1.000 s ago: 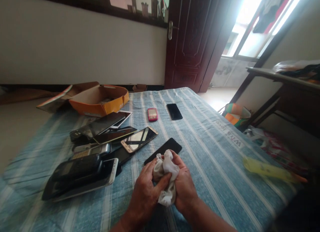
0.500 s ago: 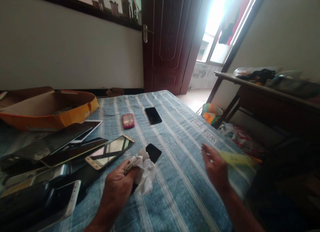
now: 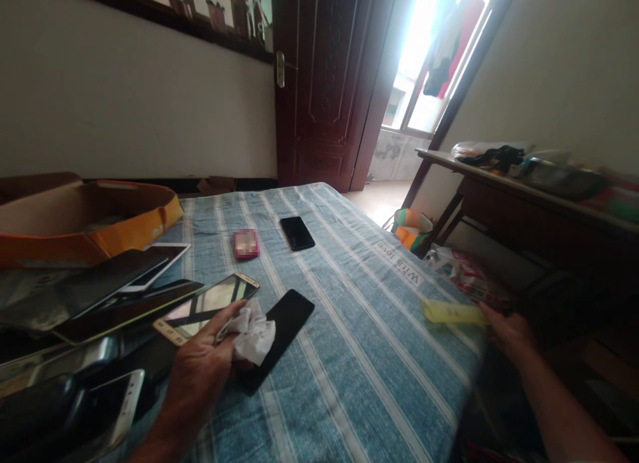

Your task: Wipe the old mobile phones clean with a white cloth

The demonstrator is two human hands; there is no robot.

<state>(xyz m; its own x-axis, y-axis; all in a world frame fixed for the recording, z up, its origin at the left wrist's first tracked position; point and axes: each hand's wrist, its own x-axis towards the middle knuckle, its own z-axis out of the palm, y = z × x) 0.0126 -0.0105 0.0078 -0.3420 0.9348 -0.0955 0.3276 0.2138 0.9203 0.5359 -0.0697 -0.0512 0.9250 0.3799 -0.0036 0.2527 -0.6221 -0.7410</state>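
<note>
Since half a second ago, my right hand (image 3: 514,333) has swung out to the far end of the yellow bottle (image 3: 449,312), and my left hand (image 3: 202,360) has drawn back, uncovering more of the black phone (image 3: 292,313). I pinch the white rag (image 3: 254,333) between left thumb and fingers, just beside that phone and over the lower edge of the gold phone (image 3: 219,302). My right fingertips meet the bottle's end; I cannot tell whether they grip it. Both phones and the bottle lie on the striped tablecloth (image 3: 369,356).
</note>
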